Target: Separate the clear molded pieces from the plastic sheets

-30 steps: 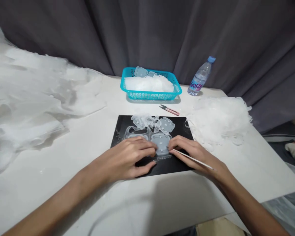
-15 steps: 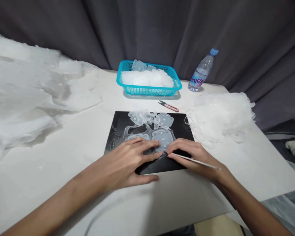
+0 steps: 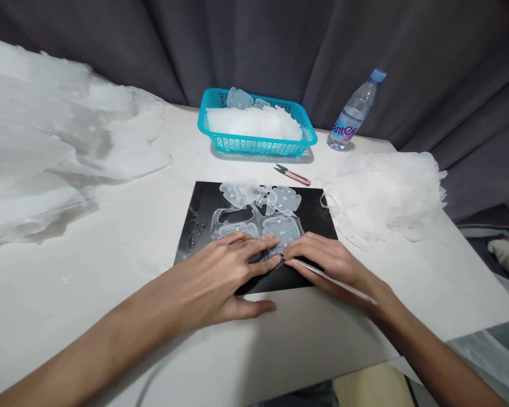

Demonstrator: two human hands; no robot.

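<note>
My left hand (image 3: pixel 231 268) lies with its fingers spread over a translucent, pale silicone-like sheet (image 3: pixel 282 227), its fingertips pressing on the lower part. My right hand (image 3: pixel 328 257) is closed around a thin white stick-like tool (image 3: pixel 343 284). The tool's tip is hidden by the fingers, at the lower edge of the sheet's right-hand rounded shape. Small raised bumps dot that shape. Beneath the sheet is a black mat (image 3: pixel 318 217). Loose curled strips and more rounded shapes (image 3: pixel 285 199) lie along the mat's far side.
A blue basket (image 3: pixel 258 148) full of translucent pieces stands at the back. Pink-handled thread snips (image 3: pixel 294 175) lie before it, and a water bottle (image 3: pixel 352 116) is to its right. White film-like sheets (image 3: pixel 390 195) are heaped at right, with a larger pile (image 3: pixel 68 147) at left.
The view has shifted slightly. My right hand has moved a little left along the sheet's lower edge, and the tool has turned slightly. My left hand stays pressed on the sheet.
</note>
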